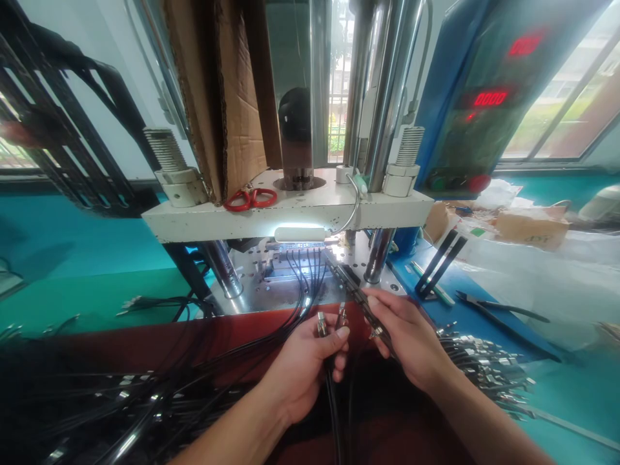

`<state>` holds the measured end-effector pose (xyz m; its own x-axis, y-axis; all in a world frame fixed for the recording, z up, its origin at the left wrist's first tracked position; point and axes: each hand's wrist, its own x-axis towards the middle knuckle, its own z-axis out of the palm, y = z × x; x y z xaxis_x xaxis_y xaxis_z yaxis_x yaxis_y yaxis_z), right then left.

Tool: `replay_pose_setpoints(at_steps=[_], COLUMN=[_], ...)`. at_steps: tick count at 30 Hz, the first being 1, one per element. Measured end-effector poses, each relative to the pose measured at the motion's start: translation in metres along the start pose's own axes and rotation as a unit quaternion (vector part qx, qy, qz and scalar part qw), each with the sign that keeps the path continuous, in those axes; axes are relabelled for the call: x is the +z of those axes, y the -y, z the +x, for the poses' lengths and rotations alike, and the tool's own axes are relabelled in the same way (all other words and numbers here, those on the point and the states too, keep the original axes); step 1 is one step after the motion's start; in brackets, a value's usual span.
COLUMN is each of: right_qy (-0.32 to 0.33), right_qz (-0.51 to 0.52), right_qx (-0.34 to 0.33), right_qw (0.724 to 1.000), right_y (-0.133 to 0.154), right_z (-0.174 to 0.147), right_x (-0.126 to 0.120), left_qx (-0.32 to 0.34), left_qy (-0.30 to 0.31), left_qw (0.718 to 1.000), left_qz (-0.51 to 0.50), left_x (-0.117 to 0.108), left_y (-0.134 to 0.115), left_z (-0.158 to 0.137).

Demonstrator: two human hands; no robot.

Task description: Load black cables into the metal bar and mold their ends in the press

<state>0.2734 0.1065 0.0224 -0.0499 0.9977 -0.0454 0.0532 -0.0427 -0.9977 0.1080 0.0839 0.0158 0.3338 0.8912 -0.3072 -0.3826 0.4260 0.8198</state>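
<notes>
A long, narrow dark bar [356,290] slants across the middle of the scene, its far end pointing left toward a press and its near end running right, under the palm. The right hand [402,326] grasps it, thumb along the top and fingers curled beneath. Just left of it, the left hand [310,358] pinches black cables [332,403] between thumb and curled fingers; their shiny, boxy metal connectors [322,324] point up and away, while the smooth, round cords hang toward the near edge.

Beyond the hands, thin black leads [305,284] curve into a flat, rectangular metal fixture [285,266] on the press's holed steel plate [247,298]. Above sits a thick, chipped white slab [217,223] bearing red-handled scissors [250,199], with a glowing tubular lamp [300,234] at its front edge. To the right, pliers [504,307] lie near a heap of connector-tipped cables [484,368].
</notes>
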Motion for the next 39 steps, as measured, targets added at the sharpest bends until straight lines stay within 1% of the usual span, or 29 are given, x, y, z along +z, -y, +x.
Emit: replay_pose_setpoints(at_steps=[5, 7, 13, 20, 25, 34, 36, 39], right_qy=[0.007, 0.012, 0.024, 0.029, 0.037, 0.033, 0.038, 0.042], right_qz=[-0.006, -0.006, -0.030, -0.075, -0.098, -0.167, -0.150, -0.094], right_qx=[0.002, 0.001, -0.010, -0.023, -0.026, -0.063, -0.048, -0.019], right_qw=[1.000, 1.000, 0.999, 0.997, 0.994, 0.983, 0.987, 0.994], right_y=[-0.002, -0.002, -0.003, -0.002, 0.000, -0.004, -0.004, -0.001], right_z=[-0.002, -0.002, -0.001, -0.004, -0.005, -0.008, -0.007, -0.005], right_x=[0.001, 0.001, 0.001, 0.004, 0.006, 0.009, 0.007, 0.003], left_qx=[-0.024, -0.024, 0.007, 0.014, 0.026, 0.029, 0.024, 0.025], left_qy=[0.009, -0.006, -0.050, -0.032, -0.036, -0.025, -0.019, -0.002], left_qw=[1.000, 1.000, 0.994, 0.990, 0.989, 0.991, 0.993, 0.997], left_qz=[0.004, 0.016, 0.092, 0.136, 0.141, 0.128, 0.117, 0.079], left_x=[0.000, 0.002, 0.010, 0.012, 0.011, 0.009, 0.008, 0.006], left_y=[-0.002, -0.001, 0.001, 0.004, 0.007, 0.011, 0.009, 0.005], left_z=[-0.001, -0.001, 0.001, 0.003, 0.004, 0.006, 0.005, 0.003])
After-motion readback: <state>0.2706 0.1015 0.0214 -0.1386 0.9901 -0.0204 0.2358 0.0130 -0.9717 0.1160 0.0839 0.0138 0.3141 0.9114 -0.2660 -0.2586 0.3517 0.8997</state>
